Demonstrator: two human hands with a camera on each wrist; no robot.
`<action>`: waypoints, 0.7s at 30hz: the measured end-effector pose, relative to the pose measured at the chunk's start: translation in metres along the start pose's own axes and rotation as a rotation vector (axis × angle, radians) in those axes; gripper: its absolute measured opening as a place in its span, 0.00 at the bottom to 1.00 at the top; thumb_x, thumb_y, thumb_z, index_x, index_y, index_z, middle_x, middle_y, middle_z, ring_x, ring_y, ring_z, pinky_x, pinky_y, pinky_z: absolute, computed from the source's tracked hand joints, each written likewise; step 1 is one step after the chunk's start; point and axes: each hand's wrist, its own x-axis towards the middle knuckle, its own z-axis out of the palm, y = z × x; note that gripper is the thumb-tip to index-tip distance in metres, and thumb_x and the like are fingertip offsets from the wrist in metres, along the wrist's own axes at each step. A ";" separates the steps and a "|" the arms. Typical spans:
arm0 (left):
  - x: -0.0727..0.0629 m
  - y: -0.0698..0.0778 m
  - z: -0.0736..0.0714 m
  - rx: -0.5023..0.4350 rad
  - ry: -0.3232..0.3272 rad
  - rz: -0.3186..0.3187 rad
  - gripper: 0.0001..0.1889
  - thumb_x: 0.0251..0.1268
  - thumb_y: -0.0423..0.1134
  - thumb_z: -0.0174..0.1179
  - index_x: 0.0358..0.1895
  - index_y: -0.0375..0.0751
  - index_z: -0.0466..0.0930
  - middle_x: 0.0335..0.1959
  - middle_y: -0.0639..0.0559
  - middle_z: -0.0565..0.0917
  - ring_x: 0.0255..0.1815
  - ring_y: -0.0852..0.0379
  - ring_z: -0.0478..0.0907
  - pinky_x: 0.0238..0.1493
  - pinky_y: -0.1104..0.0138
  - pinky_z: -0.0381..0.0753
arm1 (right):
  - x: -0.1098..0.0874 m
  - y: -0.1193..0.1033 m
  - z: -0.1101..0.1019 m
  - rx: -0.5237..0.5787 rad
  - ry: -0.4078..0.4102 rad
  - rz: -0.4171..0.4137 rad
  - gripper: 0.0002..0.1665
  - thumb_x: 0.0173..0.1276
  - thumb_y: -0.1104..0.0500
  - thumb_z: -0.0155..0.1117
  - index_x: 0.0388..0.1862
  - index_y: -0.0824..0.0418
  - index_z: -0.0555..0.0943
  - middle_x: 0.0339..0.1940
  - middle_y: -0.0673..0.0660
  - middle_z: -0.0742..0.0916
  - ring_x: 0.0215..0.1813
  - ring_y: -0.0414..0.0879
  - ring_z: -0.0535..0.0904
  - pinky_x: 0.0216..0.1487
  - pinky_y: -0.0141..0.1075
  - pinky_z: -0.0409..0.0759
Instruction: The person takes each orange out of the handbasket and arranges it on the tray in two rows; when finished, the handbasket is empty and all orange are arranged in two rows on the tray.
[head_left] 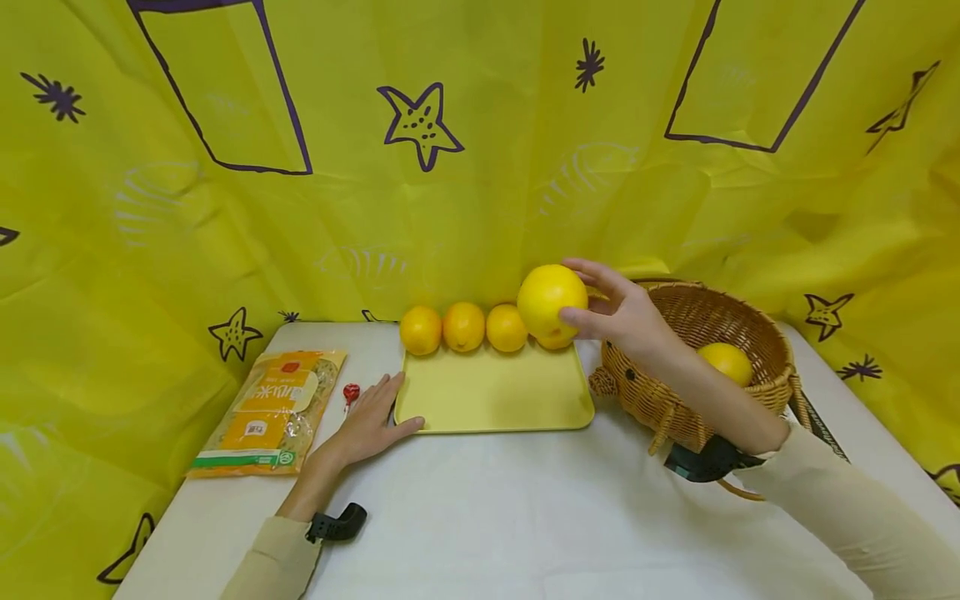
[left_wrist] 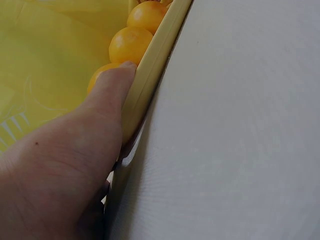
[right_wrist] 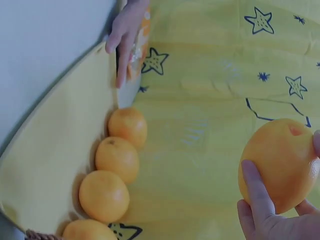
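My right hand (head_left: 615,312) holds a large orange (head_left: 550,298) in the air above the far right end of a pale yellow tray (head_left: 495,396). Thumb and fingers curl round it; a small dent shows on its skin in the right wrist view. Several oranges (head_left: 464,327) stand in a row along the tray's far edge, the rightmost partly hidden behind the held one in the head view. At the tray's left end lies my left hand (head_left: 372,419), fingers stretched along the side and thumb over the near corner. In the left wrist view the thumb (left_wrist: 112,87) lies along the rim.
A wicker basket (head_left: 645,392) shaped like an animal stands right of the tray, with a yellow-orange fruit (head_left: 726,364) inside. Left of the tray lie a red lollipop (head_left: 352,393) and a flat plastic food bag (head_left: 262,417). A yellow patterned cloth (head_left: 480,217) hangs behind the white table.
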 end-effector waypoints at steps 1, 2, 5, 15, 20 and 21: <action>0.000 0.000 0.000 0.003 0.001 0.001 0.49 0.62 0.62 0.58 0.77 0.37 0.47 0.78 0.39 0.53 0.80 0.38 0.47 0.77 0.41 0.46 | 0.000 0.001 0.003 0.013 -0.003 0.001 0.36 0.69 0.59 0.62 0.75 0.49 0.63 0.71 0.58 0.68 0.55 0.37 0.80 0.47 0.34 0.85; 0.000 0.000 0.000 0.005 0.002 0.002 0.49 0.62 0.62 0.58 0.77 0.37 0.47 0.78 0.39 0.53 0.80 0.38 0.47 0.77 0.41 0.46 | 0.000 0.001 0.005 0.028 -0.006 0.002 0.36 0.69 0.59 0.62 0.74 0.49 0.63 0.71 0.59 0.68 0.55 0.38 0.80 0.47 0.35 0.85; 0.000 -0.001 0.001 0.003 0.004 0.002 0.49 0.62 0.62 0.58 0.77 0.37 0.47 0.78 0.39 0.53 0.80 0.38 0.47 0.77 0.40 0.46 | 0.000 0.004 0.014 0.076 -0.008 0.009 0.36 0.68 0.60 0.63 0.74 0.51 0.64 0.69 0.58 0.69 0.53 0.39 0.82 0.46 0.36 0.86; 0.000 -0.001 0.002 -0.007 -0.005 -0.005 0.50 0.62 0.63 0.58 0.77 0.36 0.47 0.79 0.39 0.53 0.80 0.38 0.46 0.77 0.41 0.45 | 0.003 0.009 0.039 0.171 0.006 0.005 0.35 0.66 0.62 0.64 0.71 0.52 0.67 0.70 0.59 0.70 0.53 0.42 0.81 0.44 0.38 0.87; -0.001 -0.001 0.001 -0.005 0.003 0.004 0.50 0.62 0.62 0.58 0.77 0.36 0.47 0.78 0.39 0.53 0.80 0.38 0.46 0.77 0.41 0.46 | 0.004 0.009 0.050 0.213 -0.011 -0.008 0.35 0.65 0.62 0.65 0.71 0.52 0.67 0.69 0.58 0.71 0.54 0.44 0.81 0.44 0.38 0.87; -0.001 0.000 0.000 -0.005 0.003 0.003 0.50 0.62 0.62 0.58 0.77 0.36 0.47 0.78 0.39 0.53 0.80 0.38 0.46 0.77 0.42 0.46 | 0.004 0.009 0.052 0.219 -0.016 -0.007 0.35 0.65 0.62 0.64 0.71 0.52 0.67 0.69 0.58 0.71 0.54 0.44 0.81 0.44 0.38 0.87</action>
